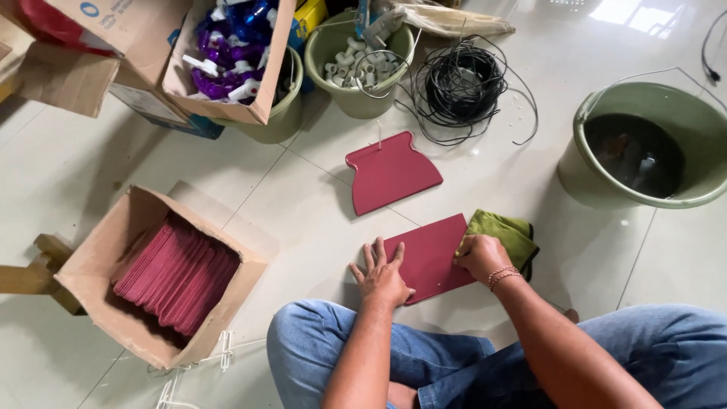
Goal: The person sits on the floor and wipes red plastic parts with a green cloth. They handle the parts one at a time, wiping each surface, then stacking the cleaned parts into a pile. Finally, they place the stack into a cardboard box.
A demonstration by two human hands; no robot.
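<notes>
Knees: blue jeans (454, 363), nearest the camera, at the bottom edge of the floor view; the person sits on the tiles.
Left hand (382, 276): fingers spread flat, palm down, pressing the near left edge of the panel; pinching nothing.
Right hand (481, 256): closed over a green cloth (503, 231), fist on the panel's right edge; bead bracelet at the wrist.
Panel (428, 254): dark red, flat on the floor tiles (303, 197), just ahead of the knees, between the two hands.
Panel axis: long side runs from near left to far right; left hand holds the near end, cloth sits at the far right corner.
Nearer hand: both touch it; the right carries the cloth.
Second panel (390, 173): same red, lying apart, farther out toward the wire.
Box (98, 261): cardboard, left side, packed with red panels on edge.
Wire coil (462, 83): black, far centre.
Bucket (579, 163): green, far right, dark water inside.
Far left: open cartons and pails of small plastic parts.
</notes>
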